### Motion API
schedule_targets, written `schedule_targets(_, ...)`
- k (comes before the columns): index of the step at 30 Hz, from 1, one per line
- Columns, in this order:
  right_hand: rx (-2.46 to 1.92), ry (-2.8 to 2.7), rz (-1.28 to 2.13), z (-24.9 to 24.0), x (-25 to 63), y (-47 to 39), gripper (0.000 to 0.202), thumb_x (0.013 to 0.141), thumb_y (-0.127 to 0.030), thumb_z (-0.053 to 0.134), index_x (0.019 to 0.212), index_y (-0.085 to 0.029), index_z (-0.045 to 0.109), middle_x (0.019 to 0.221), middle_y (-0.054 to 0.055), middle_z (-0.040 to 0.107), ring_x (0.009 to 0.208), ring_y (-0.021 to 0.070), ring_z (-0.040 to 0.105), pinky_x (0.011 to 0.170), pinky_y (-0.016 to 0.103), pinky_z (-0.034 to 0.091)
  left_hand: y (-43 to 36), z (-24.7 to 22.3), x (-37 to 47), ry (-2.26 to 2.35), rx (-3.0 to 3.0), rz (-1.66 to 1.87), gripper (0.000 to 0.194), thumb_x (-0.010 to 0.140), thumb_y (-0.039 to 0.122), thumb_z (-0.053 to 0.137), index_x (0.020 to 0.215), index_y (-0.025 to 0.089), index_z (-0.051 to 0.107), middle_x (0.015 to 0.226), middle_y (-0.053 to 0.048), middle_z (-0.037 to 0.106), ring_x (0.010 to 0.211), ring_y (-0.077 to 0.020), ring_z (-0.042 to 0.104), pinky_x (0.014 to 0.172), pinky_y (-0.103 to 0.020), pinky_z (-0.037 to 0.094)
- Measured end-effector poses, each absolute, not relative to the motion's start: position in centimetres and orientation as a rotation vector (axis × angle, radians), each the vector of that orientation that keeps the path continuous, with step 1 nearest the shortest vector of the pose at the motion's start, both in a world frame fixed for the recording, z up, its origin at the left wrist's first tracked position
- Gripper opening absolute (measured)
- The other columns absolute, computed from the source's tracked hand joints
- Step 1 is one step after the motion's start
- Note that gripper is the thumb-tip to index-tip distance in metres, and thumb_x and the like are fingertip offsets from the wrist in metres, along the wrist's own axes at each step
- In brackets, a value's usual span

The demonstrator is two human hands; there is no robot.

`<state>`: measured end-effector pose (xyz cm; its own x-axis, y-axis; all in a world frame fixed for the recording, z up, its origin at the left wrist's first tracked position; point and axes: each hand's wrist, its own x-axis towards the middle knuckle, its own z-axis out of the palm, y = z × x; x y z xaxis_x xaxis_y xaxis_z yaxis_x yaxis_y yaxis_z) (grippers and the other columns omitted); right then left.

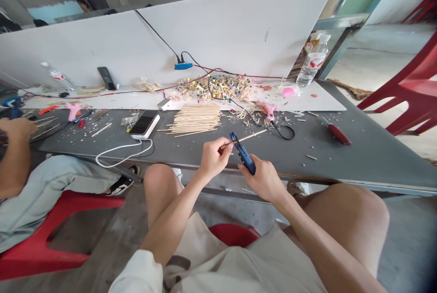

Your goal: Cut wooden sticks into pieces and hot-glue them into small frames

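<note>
My left hand point(215, 155) pinches a thin wooden stick point(253, 135), which points away to the right above the table's front part. My right hand point(264, 175) is wrapped round the handles of blue cutting pliers point(244, 154). The jaws of the pliers meet the stick close to my left fingertips; whether they are closed through it I cannot tell. Beyond my hands lies a row of loose wooden sticks point(196, 119). Behind that is a heap of short stick pieces with coloured ball ends point(218, 87).
A pink glue gun point(269, 110) with a black cable and a red-handled tool point(337, 134) lie to the right. On the left are a phone on a white power bank point(145, 125) and a co-worker's hand point(17, 129). A water bottle point(311, 63) stands by the white board point(225, 28).
</note>
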<state>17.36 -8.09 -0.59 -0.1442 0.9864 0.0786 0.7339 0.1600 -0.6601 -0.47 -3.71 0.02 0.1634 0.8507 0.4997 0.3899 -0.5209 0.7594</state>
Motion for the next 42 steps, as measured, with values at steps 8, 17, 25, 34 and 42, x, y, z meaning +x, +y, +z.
schedule_targets(8, -1.654, -1.957, 0.68, -0.24, 17.23, -8.26, 0.018, 0.089, -0.04, 0.051, 0.08, -0.024, 0.047, 0.058, -0.001, 0.053, 0.054, 0.0174, 0.049, 0.056, 0.026, 0.029, -3.69, 0.24, -0.63, 1.161, 1.953, 1.304, 0.033, 0.094, 0.041, 0.055, 0.077, 0.014, 0.062, 0.055, 0.004, 0.043, 0.05, -0.0087, 0.035, 0.051, -0.023, 0.026)
schedule_targets(17, -1.663, -1.942, 0.715, -0.12, 17.15, -8.29, 0.017, 0.088, -0.039, 0.053, 0.081, -0.024, 0.05, 0.057, -0.001, 0.053, 0.054, 0.0172, 0.049, 0.055, 0.026, 0.03, -3.72, 0.11, -0.8, 1.141, 1.911, 1.276, 0.034, 0.094, 0.043, 0.054, 0.077, 0.015, 0.061, 0.052, 0.004, 0.043, 0.048, -0.009, 0.036, 0.05, -0.023, 0.026)
schedule_targets(25, -1.666, -1.951, 0.689, -0.47, 17.18, -8.11, 0.018, 0.089, -0.04, 0.052, 0.081, -0.024, 0.049, 0.059, -0.001, 0.054, 0.055, 0.0181, 0.05, 0.056, 0.026, 0.029, -3.61, 0.16, -0.69, 1.178, 1.941, 1.237, 0.035, 0.095, 0.044, 0.052, 0.077, 0.015, 0.06, 0.054, 0.004, 0.04, 0.05, -0.0091, 0.035, 0.051, -0.023, 0.026)
schedule_targets(34, -1.628, -1.943, 0.641, -0.81, 17.31, -8.06, 0.016, 0.088, -0.039, 0.053, 0.085, -0.023, 0.052, 0.063, -0.001, 0.056, 0.056, 0.0173, 0.05, 0.057, 0.026, 0.03, -3.6, 0.19, -0.55, 1.162, 1.798, 1.118, 0.044, 0.097, 0.05, 0.047, 0.074, 0.015, 0.06, 0.05, 0.004, 0.035, 0.046, -0.0085, 0.031, 0.046, -0.023, 0.022)
schedule_targets(42, -1.534, -1.896, 0.694, -0.65, 17.28, -8.29, 0.017, 0.087, -0.039, 0.054, 0.089, -0.022, 0.055, 0.064, -0.001, 0.057, 0.055, 0.0161, 0.049, 0.056, 0.026, 0.031, -3.98, 0.51, -0.43, 1.108, 1.708, 1.133, 0.042, 0.095, 0.052, 0.05, 0.078, 0.015, 0.061, 0.048, 0.004, 0.042, 0.043, -0.0081, 0.039, 0.043, -0.021, 0.028)
